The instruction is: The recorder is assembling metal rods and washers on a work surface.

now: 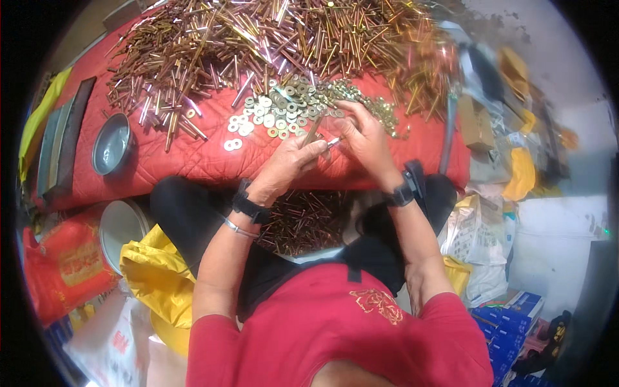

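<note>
My left hand [290,164] is closed around one or more slim metal bolts [313,129], which poke up past its fingers. Close beside it my right hand [369,138] is closed, thumb and fingertips pinched at a shiny metal end [333,143] between the two hands. Whether a small part sits in that pinch is too small to tell. Just beyond my hands, flat round washers [263,111] lie scattered on a red quilted cloth [206,158]. Small brassy nuts [380,111] lie loose behind my right hand. A large heap of long brassy bolts [258,39] covers the far side.
A grey metal bowl [112,145] stands at the left of the cloth. More bolts [303,222] lie in a container below the edge, between my knees. Yellow [158,255] and red bags [68,267] crowd the left; blue boxes [506,329] and a cardboard box [476,122] stand right.
</note>
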{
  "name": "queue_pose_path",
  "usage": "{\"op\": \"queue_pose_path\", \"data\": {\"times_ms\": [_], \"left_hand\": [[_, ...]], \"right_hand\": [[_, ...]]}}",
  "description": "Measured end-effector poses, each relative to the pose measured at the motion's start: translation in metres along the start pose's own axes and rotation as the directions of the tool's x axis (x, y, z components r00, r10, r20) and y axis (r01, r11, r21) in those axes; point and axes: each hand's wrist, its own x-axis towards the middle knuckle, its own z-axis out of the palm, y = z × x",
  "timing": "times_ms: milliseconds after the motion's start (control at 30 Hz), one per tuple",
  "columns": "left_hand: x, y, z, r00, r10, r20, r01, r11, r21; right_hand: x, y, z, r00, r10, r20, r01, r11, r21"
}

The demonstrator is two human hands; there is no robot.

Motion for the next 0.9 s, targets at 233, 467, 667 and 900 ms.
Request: {"op": "queue_pose_path", "data": {"times_ms": [233, 467, 667, 900], "left_hand": [[-0.003, 0.002, -0.003, 0.999, 0.019, 0.041, -0.018, 1.000, -0.018], [0.000, -0.002, -0.003, 0.999, -0.001, 0.039, 0.002, 1.000, -0.020], [0.003, -0.002, -0.004, 0.999, -0.008, 0.048, 0.010, 1.000, -0.024], [0.000, -0.001, -0.003, 0.999, -0.032, 0.038, 0.033, 0.999, -0.005]], "right_hand": [[-0.005, -0.008, 0.005, 0.994, -0.097, -0.056, 0.095, 0.995, -0.043], [-0.007, -0.009, 0.006, 0.997, -0.031, -0.064, 0.037, 0.994, 0.107], [-0.008, -0.003, 0.004, 0.988, -0.145, -0.051, 0.143, 0.989, -0.029], [-0.013, -0.005, 0.008, 0.974, -0.201, -0.103, 0.199, 0.979, -0.028]]}}
